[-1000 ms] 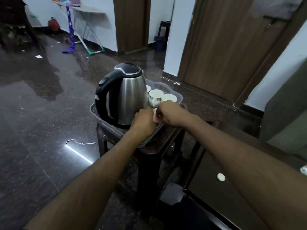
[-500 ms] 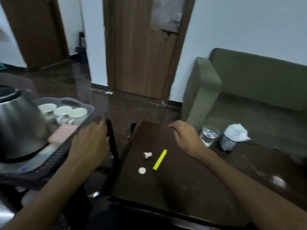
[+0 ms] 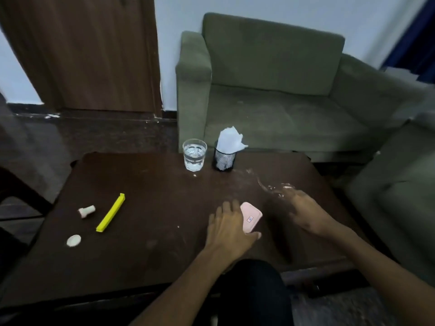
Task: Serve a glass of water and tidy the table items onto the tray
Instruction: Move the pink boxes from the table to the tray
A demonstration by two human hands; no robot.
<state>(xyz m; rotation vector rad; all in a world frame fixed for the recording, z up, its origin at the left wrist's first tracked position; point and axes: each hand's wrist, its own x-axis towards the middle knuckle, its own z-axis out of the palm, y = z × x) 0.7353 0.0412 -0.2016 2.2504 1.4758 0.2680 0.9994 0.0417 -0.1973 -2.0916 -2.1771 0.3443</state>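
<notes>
A glass of water stands at the far edge of the dark wooden table. My left hand grips a flat pink case low over the table's near middle, thumb under its near edge. My right hand hovers to the right of the case, blurred, fingers spread and holding nothing. A yellow clip, a small white stopper and a white round disc lie on the table's left part. The tray is out of view.
A black mesh cup holding white tissue stands right of the glass. A wet shiny smear marks the table just beyond my right hand. A green sofa stands behind the table, with another seat at the right.
The view has swung right from the tray and kettle to the table. My left hand left the tray's edge and now holds the pink case over the table. My right hand moved right.
</notes>
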